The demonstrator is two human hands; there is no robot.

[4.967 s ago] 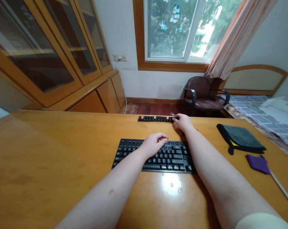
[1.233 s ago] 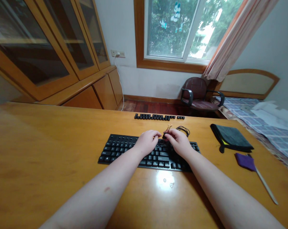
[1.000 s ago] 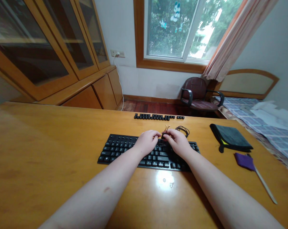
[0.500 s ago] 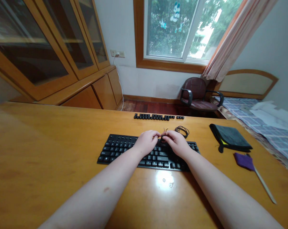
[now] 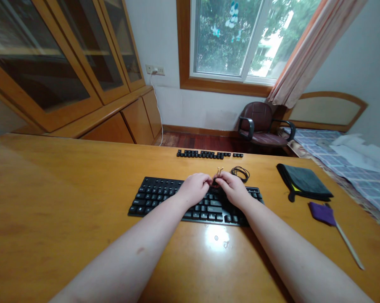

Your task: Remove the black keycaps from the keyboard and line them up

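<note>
A black keyboard lies on the desk below both hands. Above its back rows, my right hand pinches a small dark tool that looks like a keycap puller, its two thin gold-coloured wire prongs pointing up. My left hand is closed beside it, fingertips at the tool's dark lower end. What the left fingers hold, perhaps a keycap, is too small and covered to make out. Loose black keycaps are set out in rows along the desk's far edge.
A coiled black cable lies behind the keyboard. To the right rest a folded dark grey cloth and a purple-headed brush or duster with a pale handle. Beyond the desk stand a chair and a bed.
The prongs have shifted slightly right and up with my right hand. My left fingertips have drawn a little apart from the right ones. The keyboard has stayed put.
</note>
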